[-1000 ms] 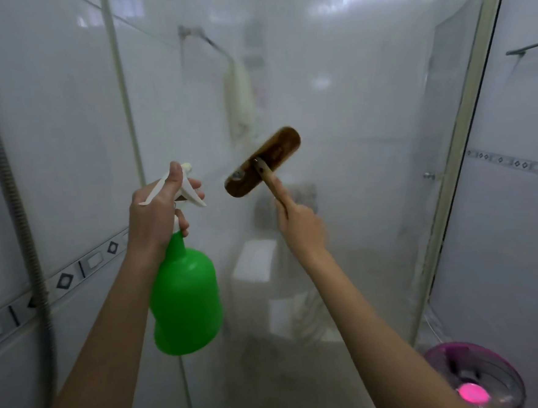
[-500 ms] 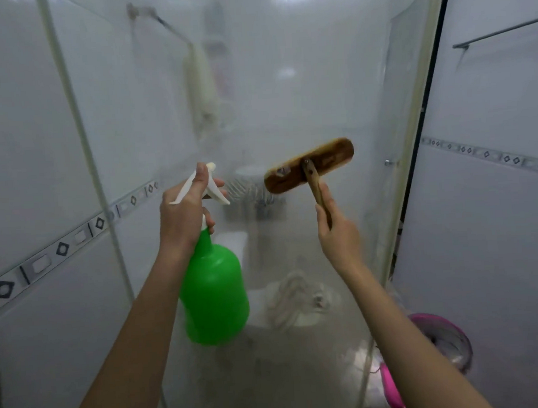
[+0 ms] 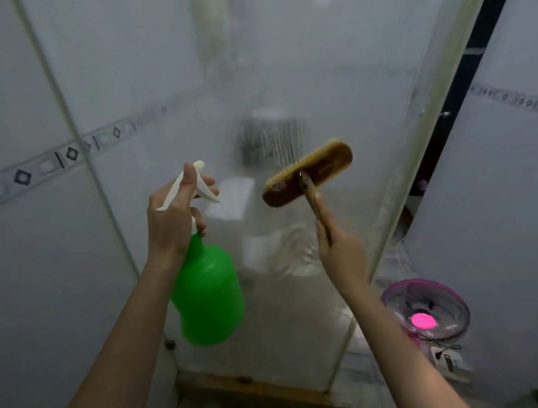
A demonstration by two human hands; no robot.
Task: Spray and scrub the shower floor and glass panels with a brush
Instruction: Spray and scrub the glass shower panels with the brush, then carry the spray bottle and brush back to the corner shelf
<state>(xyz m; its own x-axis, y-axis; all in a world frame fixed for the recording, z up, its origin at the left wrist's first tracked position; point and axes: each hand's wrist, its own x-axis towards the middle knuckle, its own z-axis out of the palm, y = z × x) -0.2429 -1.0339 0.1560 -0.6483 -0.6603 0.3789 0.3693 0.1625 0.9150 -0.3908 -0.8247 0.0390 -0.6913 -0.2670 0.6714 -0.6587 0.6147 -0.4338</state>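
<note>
Dim, even light is cast from above, with pale glare caught high on the glass panel (image 3: 330, 56). Lines on the wall (image 3: 26, 252) are bowed at the edges; shapes behind the glass are blurred.

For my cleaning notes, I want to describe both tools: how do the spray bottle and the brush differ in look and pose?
The spray bottle is bright green with a white trigger; the brush is brown wood. The spray bottle hangs upright below the left hand; the brush stands tilted above the right hand. Both are gripped in front of the glass panel.
</note>
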